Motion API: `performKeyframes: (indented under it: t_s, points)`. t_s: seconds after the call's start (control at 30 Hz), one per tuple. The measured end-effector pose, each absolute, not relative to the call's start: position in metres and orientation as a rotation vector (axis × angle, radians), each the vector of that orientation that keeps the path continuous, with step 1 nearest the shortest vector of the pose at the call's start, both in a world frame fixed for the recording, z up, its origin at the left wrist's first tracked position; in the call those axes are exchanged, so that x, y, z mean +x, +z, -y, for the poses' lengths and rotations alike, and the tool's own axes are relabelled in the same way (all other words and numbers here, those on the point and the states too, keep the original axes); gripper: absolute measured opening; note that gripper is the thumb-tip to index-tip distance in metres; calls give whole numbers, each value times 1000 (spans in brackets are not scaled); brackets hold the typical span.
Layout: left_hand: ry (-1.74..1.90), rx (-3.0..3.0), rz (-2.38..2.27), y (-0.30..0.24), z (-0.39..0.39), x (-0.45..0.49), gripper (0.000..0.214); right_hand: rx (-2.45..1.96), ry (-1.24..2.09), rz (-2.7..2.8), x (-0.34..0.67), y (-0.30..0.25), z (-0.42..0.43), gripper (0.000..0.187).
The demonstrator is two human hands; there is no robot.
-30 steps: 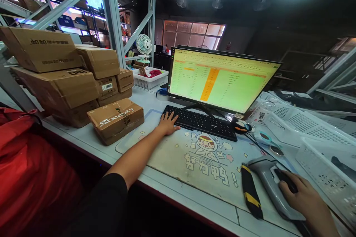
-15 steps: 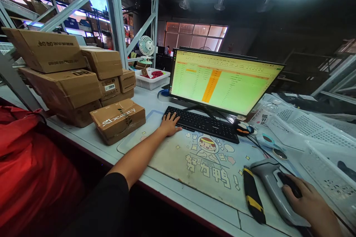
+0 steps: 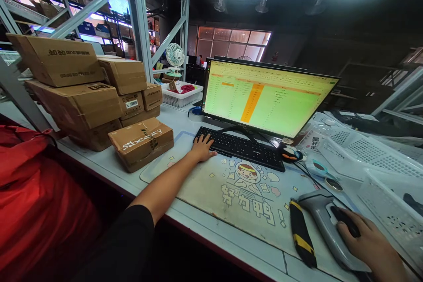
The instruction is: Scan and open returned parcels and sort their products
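My left hand [image 3: 202, 149] rests with fingers spread on the left end of a black keyboard [image 3: 241, 147], in front of a monitor [image 3: 267, 97] showing a green and orange spreadsheet. My right hand [image 3: 372, 244] is curled over a black mouse [image 3: 345, 220] at the lower right. Beside the mouse lies a grey barcode scanner [image 3: 325, 229], and left of that a black and yellow utility knife [image 3: 300, 239]. A printed desk mat [image 3: 238, 194] covers the white table [image 3: 109, 165] under the keyboard.
Stacked cardboard boxes [image 3: 82, 92] stand at the left, one labelled box [image 3: 142, 142] nearest the mat. White perforated baskets [image 3: 373, 154] crowd the right side. A red bag [image 3: 36, 202] hangs at the lower left. Metal shelving [image 3: 137, 22] and a small fan [image 3: 175, 55] stand behind.
The view has drifted slightly. Both hands stay where they were, left on the keyboard, right on the mouse.
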State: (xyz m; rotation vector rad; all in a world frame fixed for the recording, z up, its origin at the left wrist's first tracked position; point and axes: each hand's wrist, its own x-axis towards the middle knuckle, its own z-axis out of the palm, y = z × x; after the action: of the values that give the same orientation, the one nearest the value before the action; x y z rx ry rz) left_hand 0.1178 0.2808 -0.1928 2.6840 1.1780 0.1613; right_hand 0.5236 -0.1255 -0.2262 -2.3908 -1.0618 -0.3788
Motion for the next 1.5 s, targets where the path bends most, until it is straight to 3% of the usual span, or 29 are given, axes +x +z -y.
performKeyframes:
  t_s: [0.63,1.07,1.5]
  points:
    - [247,2661,-1170,-189,-277,115,79,-2221,-381,1095,532,-226,118,36]
    - [241,2703,-1211,-194,-278,118,75,-2230,-475,1285,524,-226,123,51]
    - [196,2764,-1252,-193,-276,116,74,-2319,-765,1220,528,-248,130,46]
